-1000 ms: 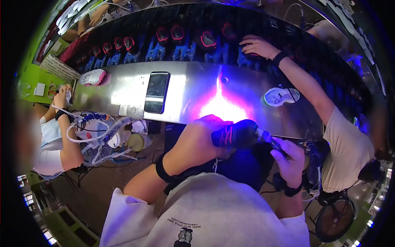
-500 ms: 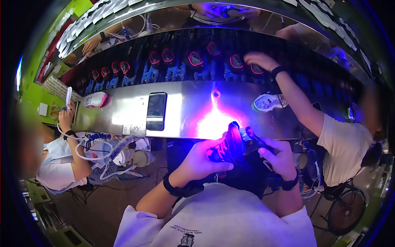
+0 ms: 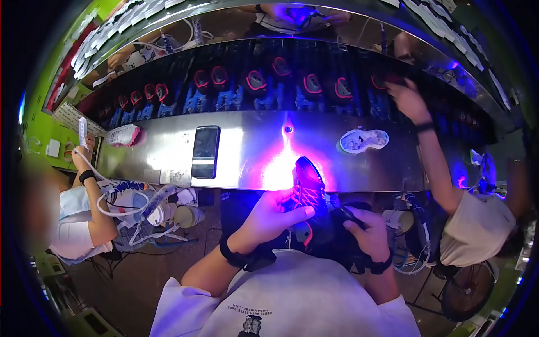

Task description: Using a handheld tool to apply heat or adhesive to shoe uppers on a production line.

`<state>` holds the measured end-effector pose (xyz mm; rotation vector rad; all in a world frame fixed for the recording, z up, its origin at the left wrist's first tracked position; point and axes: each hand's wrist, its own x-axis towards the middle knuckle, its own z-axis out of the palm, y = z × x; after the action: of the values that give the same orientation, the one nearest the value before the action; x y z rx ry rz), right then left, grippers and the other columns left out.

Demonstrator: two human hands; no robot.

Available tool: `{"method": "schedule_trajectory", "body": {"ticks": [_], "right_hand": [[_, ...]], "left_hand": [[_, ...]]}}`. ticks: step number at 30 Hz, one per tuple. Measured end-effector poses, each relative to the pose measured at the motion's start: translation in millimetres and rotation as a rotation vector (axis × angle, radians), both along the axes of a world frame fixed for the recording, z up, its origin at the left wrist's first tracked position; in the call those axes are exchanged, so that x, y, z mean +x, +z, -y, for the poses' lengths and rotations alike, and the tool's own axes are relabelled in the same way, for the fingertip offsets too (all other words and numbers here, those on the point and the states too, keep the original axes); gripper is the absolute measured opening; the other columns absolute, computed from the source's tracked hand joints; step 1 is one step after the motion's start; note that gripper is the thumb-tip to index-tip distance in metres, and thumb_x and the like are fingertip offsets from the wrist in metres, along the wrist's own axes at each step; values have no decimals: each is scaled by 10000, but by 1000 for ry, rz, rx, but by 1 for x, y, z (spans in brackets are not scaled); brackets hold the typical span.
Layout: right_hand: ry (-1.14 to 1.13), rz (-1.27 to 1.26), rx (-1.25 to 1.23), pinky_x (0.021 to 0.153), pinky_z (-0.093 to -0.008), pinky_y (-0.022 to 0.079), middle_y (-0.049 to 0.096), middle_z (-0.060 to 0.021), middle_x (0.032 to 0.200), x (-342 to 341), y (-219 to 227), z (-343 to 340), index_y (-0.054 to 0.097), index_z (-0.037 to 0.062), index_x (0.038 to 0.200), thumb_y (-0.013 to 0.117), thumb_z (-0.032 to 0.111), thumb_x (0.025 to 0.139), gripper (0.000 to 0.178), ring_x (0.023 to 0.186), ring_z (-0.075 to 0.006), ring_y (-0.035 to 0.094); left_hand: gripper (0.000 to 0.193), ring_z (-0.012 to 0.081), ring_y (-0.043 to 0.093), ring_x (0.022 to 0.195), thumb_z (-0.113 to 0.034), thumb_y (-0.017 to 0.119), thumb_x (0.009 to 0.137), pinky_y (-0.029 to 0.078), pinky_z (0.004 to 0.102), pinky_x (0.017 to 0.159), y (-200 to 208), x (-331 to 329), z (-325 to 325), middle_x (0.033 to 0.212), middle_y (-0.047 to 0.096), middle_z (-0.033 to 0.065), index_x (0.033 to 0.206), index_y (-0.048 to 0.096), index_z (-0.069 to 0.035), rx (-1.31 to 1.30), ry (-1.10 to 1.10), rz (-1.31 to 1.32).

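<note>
My left hand point(image 3: 275, 218) is closed round a dark shoe point(image 3: 307, 196), whose laces and edges glow red and pink under the violet light. The shoe stands toe-up over the near edge of the metal bench. In my right hand point(image 3: 368, 231) is a brush point(image 3: 351, 214) with a dark handle, held close to the shoe's right side. Its bristle end is partly hidden by the shoe and the dark background. A bright violet glow covers the bench just beyond the shoe.
On the bench point(image 3: 163, 151) lie a phone point(image 3: 206, 151), a white shoe sole point(image 3: 364, 141) and a white-and-pink sole point(image 3: 123, 135). A dark conveyor point(image 3: 191, 95) behind carries several red-edged shoe parts. Co-workers sit at both sides; the right one's hand point(image 3: 408, 100) reaches over the conveyor.
The shoe has turned, showing its laces, and the brush has dropped lower beside it. The right co-worker's hand has moved rightward along the conveyor. The view has shifted slightly.
</note>
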<state>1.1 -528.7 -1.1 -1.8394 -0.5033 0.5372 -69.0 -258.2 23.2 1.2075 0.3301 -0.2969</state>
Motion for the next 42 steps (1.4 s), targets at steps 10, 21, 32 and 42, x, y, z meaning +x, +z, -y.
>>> {"method": "schedule_trajectory", "body": {"ticks": [10,21,32,42], "right_hand": [[6,139,28,669,-247,500,694,-15,832,27,18,-25,708,-2,1218,728,52,897,326,719,-79,609],[59,-80,-193,817,-290,527,755,-91,982,18,47,7,730,-1,1166,755,68,870,305,881,-135,678],[29,348,-263,683,-293,505,702,-118,829,13,74,-25,745,53,1140,799,70,801,343,723,-214,677],[102,506,-240,633,-292,486,659,-99,772,28,77,-23,743,35,1139,800,21,787,357,654,-174,616]], "left_hand": [[324,96,671,906,-171,772,907,534,266,829,18,6,-11,1006,735,27,1179,689,-16,178,27,-73],[432,148,703,892,-208,805,867,555,291,831,-2,8,-6,987,740,79,1173,642,50,178,241,76],[438,163,713,892,-418,645,998,585,309,815,0,-14,-13,1010,707,81,1155,639,-9,-194,275,-146],[481,219,668,1024,-496,506,1052,535,363,943,-2,-19,5,1116,657,73,1289,573,-82,-640,278,-396]]}}
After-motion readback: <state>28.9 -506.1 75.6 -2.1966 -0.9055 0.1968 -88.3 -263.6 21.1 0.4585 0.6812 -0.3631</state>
